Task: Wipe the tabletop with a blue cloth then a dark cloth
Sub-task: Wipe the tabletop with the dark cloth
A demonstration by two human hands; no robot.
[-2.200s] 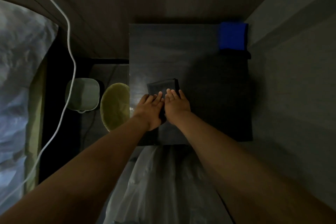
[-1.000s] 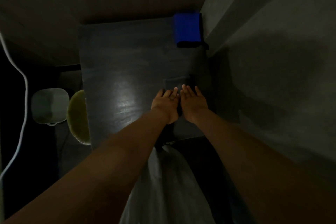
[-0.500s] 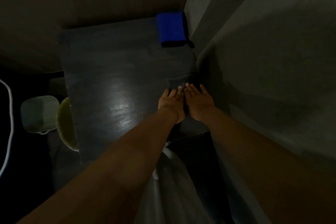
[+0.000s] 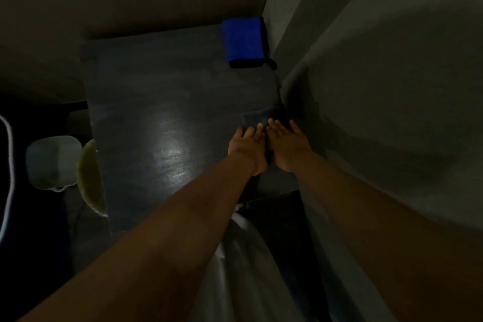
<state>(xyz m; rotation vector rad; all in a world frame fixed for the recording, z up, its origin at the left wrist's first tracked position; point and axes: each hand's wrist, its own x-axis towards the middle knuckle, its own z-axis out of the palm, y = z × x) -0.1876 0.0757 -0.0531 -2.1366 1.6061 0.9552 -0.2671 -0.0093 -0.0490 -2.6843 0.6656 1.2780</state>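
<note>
A folded dark cloth (image 4: 257, 117) lies on the dark tabletop (image 4: 162, 102) near its right edge, by the wall. My left hand (image 4: 248, 148) and my right hand (image 4: 286, 145) press flat on the cloth side by side, fingers pointing away from me; only its far part shows beyond my fingertips. A folded blue cloth (image 4: 244, 40) with a black edge rests in the far right corner of the table, apart from both hands.
A grey wall (image 4: 366, 86) runs along the table's right side. To the left, below table level, are a pale square container (image 4: 52, 162), a yellow-green round object (image 4: 91, 178) and a white cable (image 4: 7, 165). White fabric (image 4: 240, 269) lies at the near edge.
Both hands slid the dark cloth from the table's middle over to its right edge by the wall. The view has swung with them. The blue cloth stayed in its corner.
</note>
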